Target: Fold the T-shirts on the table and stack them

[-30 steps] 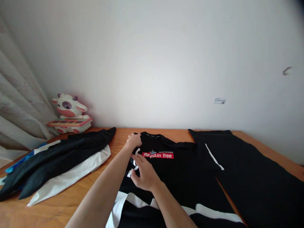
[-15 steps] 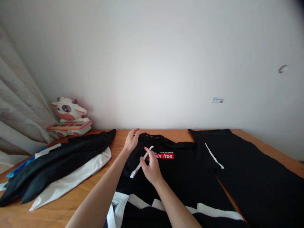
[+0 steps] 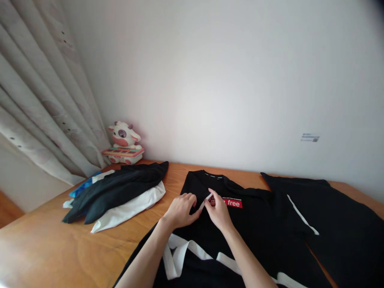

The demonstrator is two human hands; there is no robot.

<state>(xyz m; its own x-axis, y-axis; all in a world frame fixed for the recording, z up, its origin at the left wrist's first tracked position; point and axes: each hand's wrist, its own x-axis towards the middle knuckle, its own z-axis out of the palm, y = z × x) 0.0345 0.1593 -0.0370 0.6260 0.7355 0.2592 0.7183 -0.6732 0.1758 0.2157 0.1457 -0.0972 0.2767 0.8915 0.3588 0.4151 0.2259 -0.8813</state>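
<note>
- We had the shirt (image 3: 252, 224) spread on the table (image 3: 66, 248) straight ahead of us, its collar (image 3: 213, 176) towards the wall (image 3: 210, 80), seemingly so both hands could reach its chest.
- One sleeve lay turned in, so its white trim (image 3: 203, 204) slanted towards the red print (image 3: 234, 203).
- Our left hand (image 3: 181, 210) rested palm down on the sleeve, fingers curled and thumb by the trim's near end, perhaps to steady the cloth; we could not tell whether it gripped any.
- Our right hand (image 3: 219, 210) had thumb and forefinger at the trim's far end, probably to guide that edge; whether they pinched it we could not tell.
- Nearer us, a white band (image 3: 198, 251) ran rippled, apparently because the cloth there lay loose.
- A black garment (image 3: 345, 208) lay beside the shirt on the right; a clothes pile (image 3: 120, 188) sat well apart on the left, before the toy (image 3: 124, 144).
</note>
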